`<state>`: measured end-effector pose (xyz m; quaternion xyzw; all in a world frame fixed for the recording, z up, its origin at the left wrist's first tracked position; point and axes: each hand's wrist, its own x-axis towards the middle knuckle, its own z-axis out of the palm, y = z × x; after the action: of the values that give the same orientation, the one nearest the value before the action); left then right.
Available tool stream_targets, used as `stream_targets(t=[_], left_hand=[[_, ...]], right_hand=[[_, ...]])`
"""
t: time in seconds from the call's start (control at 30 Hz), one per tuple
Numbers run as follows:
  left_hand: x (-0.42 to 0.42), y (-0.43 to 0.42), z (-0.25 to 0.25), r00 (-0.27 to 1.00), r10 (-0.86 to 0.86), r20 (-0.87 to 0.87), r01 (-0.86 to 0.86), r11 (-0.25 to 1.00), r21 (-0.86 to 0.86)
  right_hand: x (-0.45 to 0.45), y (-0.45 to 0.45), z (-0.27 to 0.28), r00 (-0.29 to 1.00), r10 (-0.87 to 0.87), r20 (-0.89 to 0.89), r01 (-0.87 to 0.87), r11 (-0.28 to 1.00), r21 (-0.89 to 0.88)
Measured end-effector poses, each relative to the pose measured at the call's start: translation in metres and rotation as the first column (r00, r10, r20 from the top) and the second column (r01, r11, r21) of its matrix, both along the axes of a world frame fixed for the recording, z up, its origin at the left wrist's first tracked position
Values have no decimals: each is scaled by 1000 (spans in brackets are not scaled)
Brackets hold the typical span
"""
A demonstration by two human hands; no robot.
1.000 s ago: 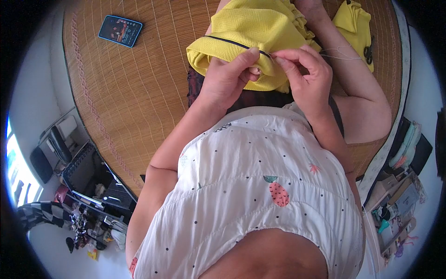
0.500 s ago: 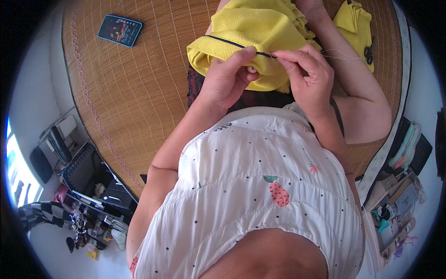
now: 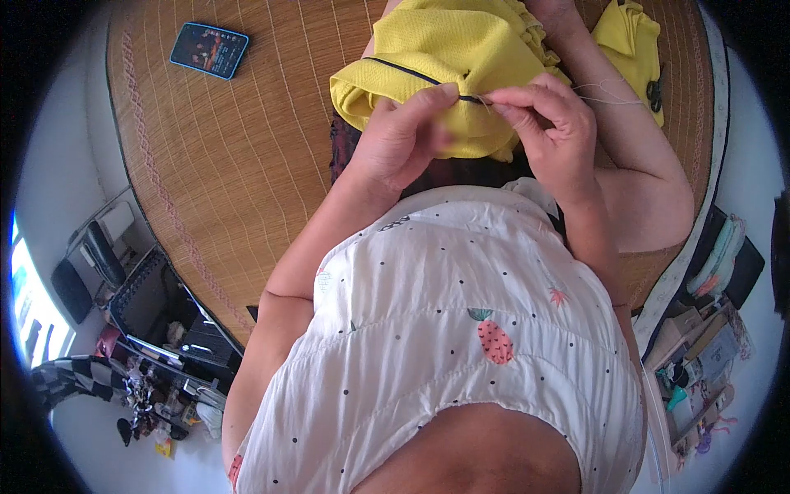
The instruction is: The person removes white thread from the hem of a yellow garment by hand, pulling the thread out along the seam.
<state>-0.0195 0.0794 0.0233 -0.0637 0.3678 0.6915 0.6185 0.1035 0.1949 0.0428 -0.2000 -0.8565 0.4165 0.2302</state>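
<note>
Yellow textured cloth (image 3: 461, 41) lies bunched over my lap, with a dark blue strip (image 3: 403, 69) along its folded edge. My left hand (image 3: 407, 132) pinches that edge, thumb on top beside the strip and fingers partly inside the fold. Just to the right, my right hand (image 3: 547, 123) is closed in a pinch at the end of the strip. A thin thread shows at its fingertips; a needle is too small to make out. Pale thread (image 3: 609, 92) loops out to the right of my right hand, across the leg.
A phone (image 3: 209, 50) with a lit screen lies on the woven mat (image 3: 247, 148) at the upper left. More yellow cloth (image 3: 625, 41) is at the upper right, with black-handled scissors (image 3: 654, 95) on it. Boxes and small items (image 3: 699, 354) stand beyond the mat's right edge.
My right hand has shifted slightly right and down. The cloth near the strip has bunched a little, and a small dark spot now shows above it.
</note>
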Motion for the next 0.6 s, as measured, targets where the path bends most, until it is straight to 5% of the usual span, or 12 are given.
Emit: stream_targets(t=[0.6], left_hand=[[-2,0,4,998,-49,42,51,997,-56]], right_hand=[[0,4,1,999,45,12,-45,999,-21]])
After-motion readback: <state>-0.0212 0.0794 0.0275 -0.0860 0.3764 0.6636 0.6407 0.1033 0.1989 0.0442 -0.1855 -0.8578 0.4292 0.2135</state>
